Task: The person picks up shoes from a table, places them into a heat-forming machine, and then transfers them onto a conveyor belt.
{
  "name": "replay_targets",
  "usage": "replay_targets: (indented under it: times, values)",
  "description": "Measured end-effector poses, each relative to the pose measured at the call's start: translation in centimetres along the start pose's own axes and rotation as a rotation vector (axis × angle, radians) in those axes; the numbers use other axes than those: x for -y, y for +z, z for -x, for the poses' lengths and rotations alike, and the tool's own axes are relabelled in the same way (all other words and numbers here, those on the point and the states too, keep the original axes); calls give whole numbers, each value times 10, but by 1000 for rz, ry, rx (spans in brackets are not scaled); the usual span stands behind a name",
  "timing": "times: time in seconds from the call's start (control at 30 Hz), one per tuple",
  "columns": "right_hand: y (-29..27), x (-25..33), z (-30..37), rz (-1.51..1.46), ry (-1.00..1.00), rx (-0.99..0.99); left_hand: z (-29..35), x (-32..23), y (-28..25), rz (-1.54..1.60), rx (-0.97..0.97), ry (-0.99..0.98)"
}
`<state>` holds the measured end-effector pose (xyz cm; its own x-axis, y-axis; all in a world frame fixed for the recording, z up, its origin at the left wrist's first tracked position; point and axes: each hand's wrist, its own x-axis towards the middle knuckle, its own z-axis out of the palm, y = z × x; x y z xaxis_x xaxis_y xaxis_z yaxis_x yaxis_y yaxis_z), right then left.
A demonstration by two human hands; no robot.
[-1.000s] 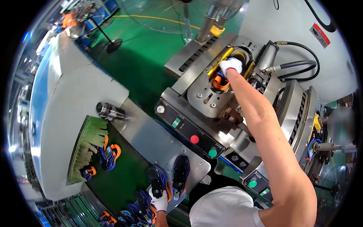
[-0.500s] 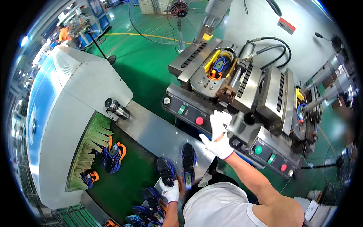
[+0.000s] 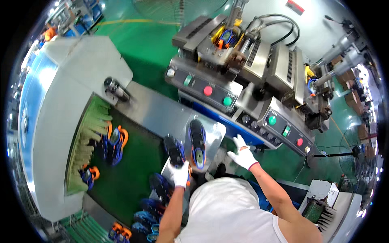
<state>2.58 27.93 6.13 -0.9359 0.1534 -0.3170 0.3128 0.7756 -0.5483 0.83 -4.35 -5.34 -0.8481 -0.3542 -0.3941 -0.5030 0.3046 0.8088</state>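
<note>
My left hand (image 3: 179, 175), in a white glove, closes on the heel end of a dark sneaker (image 3: 174, 150) with blue and orange edges. That sneaker lies at the rim of the metal ledge. Beside it, to the right, another dark sneaker (image 3: 197, 142) rests on the ledge with its toe pointing away from me. My right hand (image 3: 243, 154), gloved too, hangs in the air right of the ledge, its fingers apart and nothing in them. Part of the left fingers is hidden behind the glove's back.
A pressing machine (image 3: 259, 56) with control panels (image 3: 202, 87) stands ahead, a sneaker (image 3: 227, 38) clamped inside. On the left, sneakers (image 3: 114, 143) sit on a green conveyor (image 3: 133, 178) by a fringed tunnel opening (image 3: 87, 141). Several sneakers (image 3: 148, 218) line the near ledge. A flask (image 3: 116, 89) stands farther back.
My right hand has drawn back from in front of the machine's control panel toward my body. My left hand stays at the sneaker's heel. The whole view has shifted.
</note>
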Motion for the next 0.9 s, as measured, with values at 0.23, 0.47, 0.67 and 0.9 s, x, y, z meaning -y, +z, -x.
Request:
replay_targets:
  times: [0.23,0.47,0.67,0.9]
  values:
    - [62,-120,127,-89,401,9,-9,-33,27,-121,-50,45]
    - [76,-200,166,-160,437,63,6,-85,26,5,405,-18]
    - [45,-191,131,-258,388,25,-7,-76,1,-383,235,880]
    - [24,-176,106,-315,267,41,-46,-126,0,-771,447,608]
